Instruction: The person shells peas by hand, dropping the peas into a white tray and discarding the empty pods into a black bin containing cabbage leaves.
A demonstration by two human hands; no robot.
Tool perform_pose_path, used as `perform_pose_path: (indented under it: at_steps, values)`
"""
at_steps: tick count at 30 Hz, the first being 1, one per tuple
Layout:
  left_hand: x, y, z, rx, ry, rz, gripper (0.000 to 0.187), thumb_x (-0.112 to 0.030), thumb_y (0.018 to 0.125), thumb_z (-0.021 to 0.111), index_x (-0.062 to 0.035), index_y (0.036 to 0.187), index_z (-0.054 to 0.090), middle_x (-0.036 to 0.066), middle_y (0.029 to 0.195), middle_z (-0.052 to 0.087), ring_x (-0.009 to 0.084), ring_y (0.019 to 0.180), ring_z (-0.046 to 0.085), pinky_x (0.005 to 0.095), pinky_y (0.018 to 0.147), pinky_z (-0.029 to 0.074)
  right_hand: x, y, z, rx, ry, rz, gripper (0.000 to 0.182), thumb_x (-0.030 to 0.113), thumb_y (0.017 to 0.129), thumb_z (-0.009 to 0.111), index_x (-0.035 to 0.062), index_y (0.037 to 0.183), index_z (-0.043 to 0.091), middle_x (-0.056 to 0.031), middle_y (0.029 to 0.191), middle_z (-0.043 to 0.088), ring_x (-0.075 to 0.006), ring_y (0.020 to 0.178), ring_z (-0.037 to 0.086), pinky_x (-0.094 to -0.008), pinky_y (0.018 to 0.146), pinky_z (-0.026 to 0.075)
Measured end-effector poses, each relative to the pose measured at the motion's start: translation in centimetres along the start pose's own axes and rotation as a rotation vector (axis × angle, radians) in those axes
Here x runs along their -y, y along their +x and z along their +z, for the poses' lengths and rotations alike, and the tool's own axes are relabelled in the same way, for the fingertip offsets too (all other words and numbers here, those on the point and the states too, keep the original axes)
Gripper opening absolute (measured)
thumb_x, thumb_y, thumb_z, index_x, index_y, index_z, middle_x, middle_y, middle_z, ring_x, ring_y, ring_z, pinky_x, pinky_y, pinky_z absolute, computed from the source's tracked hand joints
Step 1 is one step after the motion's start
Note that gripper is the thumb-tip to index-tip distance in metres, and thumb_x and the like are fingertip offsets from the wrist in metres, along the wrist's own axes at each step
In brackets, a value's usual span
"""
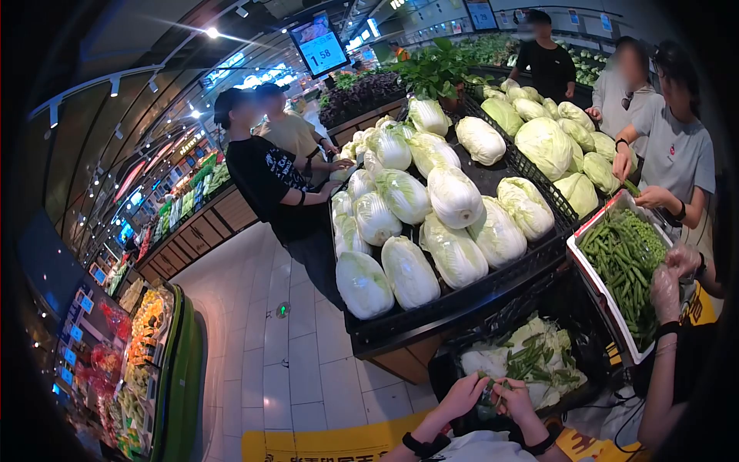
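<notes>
Low in the view, my left hand and my right hand are close together, fingers pinched. Between them is a green pea pod, partly covered by the fingers; both hands seem to grip it. Just beyond them is a black bin holding pale cabbage leaves with green empty-looking pods scattered on top. To the right, a white foam box contains many pea pods and a heap of shelled peas.
Napa cabbages fill a black-edged display ahead, with round cabbages behind. At the right, a co-worker's gloved hand is over the box, and another person handles a pod. Two shoppers stand left of the display.
</notes>
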State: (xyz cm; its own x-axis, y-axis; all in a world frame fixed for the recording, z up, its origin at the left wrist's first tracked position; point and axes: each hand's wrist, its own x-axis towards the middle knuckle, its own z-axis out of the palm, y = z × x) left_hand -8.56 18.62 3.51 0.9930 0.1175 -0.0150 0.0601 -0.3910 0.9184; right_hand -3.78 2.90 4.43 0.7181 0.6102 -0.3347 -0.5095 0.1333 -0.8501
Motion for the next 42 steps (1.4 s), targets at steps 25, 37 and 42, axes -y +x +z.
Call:
perform_pose_path:
  at_steps: [25,37,42]
  values:
    - [-2.4,-1.0,-0.6,0.011,0.237,0.09,0.022,-0.02,0.089,0.043,0.0003,0.087,0.051,0.018,0.076,0.053,0.0344,0.074,0.055,0.0371,0.063,0.043,0.4,-1.0,0.2,0.089,-0.066,0.054,0.018,0.017,0.091,0.044,-0.0002,0.09,0.051,-0.0138,0.07,0.063,-0.0076,0.032,0.042,-0.0209,0.032,0.035]
    - [-3.2,-1.2,-0.3,-0.205,0.261,0.019,0.024,-0.024,0.086,0.047,-0.0028,0.075,0.05,0.016,0.067,0.051,0.0341,0.064,0.053,0.0382,0.055,0.042,-0.5,-1.5,1.5,-0.03,-0.119,-0.081,0.017,0.017,0.09,0.048,0.001,0.088,0.051,-0.0091,0.065,0.063,-0.0076,0.034,0.044,-0.0207,0.033,0.035]
    - [-1.7,-1.1,-0.8,-0.187,0.112,0.054,0.022,-0.019,0.088,0.047,0.0003,0.078,0.046,0.014,0.059,0.043,0.0197,0.051,0.042,0.0305,0.049,0.035,0.4,-1.7,1.3,-0.008,-0.259,-0.088,0.016,0.016,0.089,0.049,0.0007,0.087,0.055,-0.0071,0.064,0.063,-0.0069,0.036,0.045,-0.0198,0.034,0.036]
